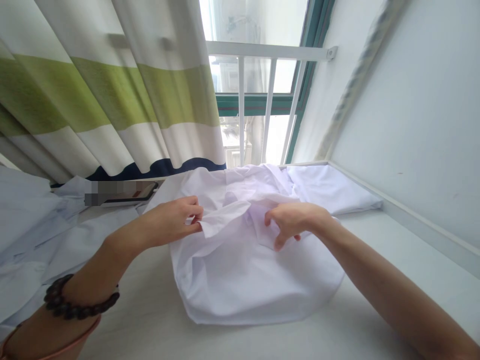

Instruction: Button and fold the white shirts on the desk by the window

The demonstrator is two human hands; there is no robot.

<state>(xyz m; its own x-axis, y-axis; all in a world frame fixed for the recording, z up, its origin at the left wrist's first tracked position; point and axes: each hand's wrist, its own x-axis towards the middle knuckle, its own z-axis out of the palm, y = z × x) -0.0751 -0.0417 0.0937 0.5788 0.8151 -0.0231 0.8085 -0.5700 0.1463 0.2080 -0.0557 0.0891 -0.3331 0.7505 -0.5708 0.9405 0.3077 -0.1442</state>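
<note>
A white garment point(255, 285), perhaps a shirt or coat, lies bunched on the pale surface in front of me. My left hand point(183, 217) pinches a pointed flap of its cloth between thumb and fingers and lifts it a little. Over the garment's right part is my right hand point(290, 222), palm down, fingers bent and thumb apart. Its fingertips are at the cloth, and no fold shows clearly gripped in them. Layers of fabric overlap between the two hands, so the garment's exact shape is hard to make out.
A folded white cloth point(330, 187) rests at the back right by the wall. More white cloth point(26, 240) is heaped at left, near a dark-edged flat object point(131, 192), partly blurred out. A striped curtain point(112, 90) and white window railing point(270, 52) stand behind.
</note>
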